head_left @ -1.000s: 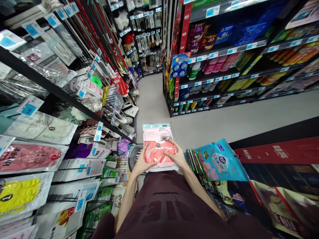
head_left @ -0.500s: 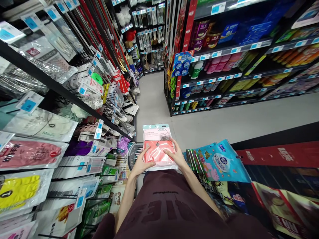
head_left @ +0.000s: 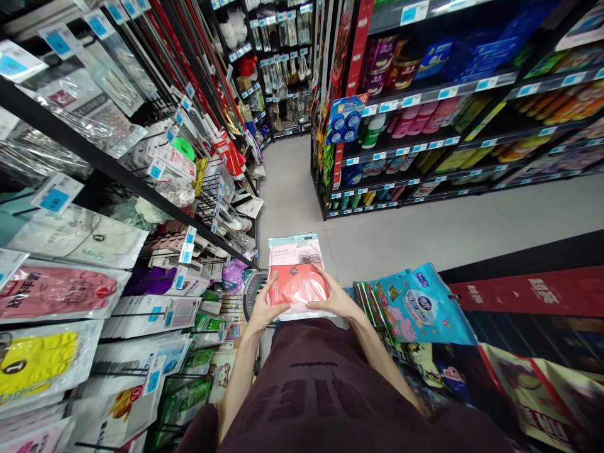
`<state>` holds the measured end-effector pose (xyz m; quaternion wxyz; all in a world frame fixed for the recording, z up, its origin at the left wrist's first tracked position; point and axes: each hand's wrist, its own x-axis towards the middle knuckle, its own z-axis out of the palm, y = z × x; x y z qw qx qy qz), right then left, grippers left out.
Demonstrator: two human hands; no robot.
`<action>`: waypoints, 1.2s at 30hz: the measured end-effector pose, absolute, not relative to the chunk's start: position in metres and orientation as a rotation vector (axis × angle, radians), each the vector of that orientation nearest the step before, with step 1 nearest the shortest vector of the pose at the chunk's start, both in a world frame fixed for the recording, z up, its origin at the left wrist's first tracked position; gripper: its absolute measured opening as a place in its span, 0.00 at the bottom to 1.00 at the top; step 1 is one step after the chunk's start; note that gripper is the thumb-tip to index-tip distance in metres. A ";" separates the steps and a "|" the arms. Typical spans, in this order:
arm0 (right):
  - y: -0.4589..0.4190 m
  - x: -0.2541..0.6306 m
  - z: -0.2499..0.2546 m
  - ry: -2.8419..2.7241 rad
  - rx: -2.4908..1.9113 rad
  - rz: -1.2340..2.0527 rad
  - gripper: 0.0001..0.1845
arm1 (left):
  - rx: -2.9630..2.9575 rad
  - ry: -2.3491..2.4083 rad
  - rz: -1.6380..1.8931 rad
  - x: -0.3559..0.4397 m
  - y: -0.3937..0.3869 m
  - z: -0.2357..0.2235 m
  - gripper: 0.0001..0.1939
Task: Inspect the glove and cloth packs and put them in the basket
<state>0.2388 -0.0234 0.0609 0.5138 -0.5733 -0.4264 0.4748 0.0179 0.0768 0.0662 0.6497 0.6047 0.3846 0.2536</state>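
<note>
I hold a flat plastic packet (head_left: 297, 267) with a pink cloth inside and a pale printed header, level in front of my waist. My left hand (head_left: 267, 308) grips its lower left edge, thumb on top. My right hand (head_left: 335, 296) lies across its lower right part with fingers spread over the pink cloth and closed round the edge. The packet hangs over the grey floor (head_left: 425, 233) of a shop aisle.
Left of me a black rack (head_left: 117, 173) carries hanging packets of gloves (head_left: 51, 292) and cleaning goods. At my right hang blue cartoon packets (head_left: 415, 308) over a red display (head_left: 528, 292). Shelves of bottles and cans (head_left: 425, 100) stand across the aisle.
The packet has shifted slightly left and tilted. My right hand has slid lower on it, and my left thumb has moved up onto its face.
</note>
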 end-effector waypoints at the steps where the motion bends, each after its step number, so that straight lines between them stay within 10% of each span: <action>1: -0.024 0.239 0.061 -1.021 -1.374 1.140 0.57 | 1.366 0.877 0.577 0.019 0.077 0.067 0.46; 15: -0.028 0.243 0.062 -0.900 -1.305 1.231 0.38 | 1.474 0.935 0.533 0.027 0.085 0.082 0.50; 36: -0.017 0.238 0.052 -0.909 -1.328 0.930 0.37 | 1.653 0.923 0.493 0.034 0.096 0.086 0.45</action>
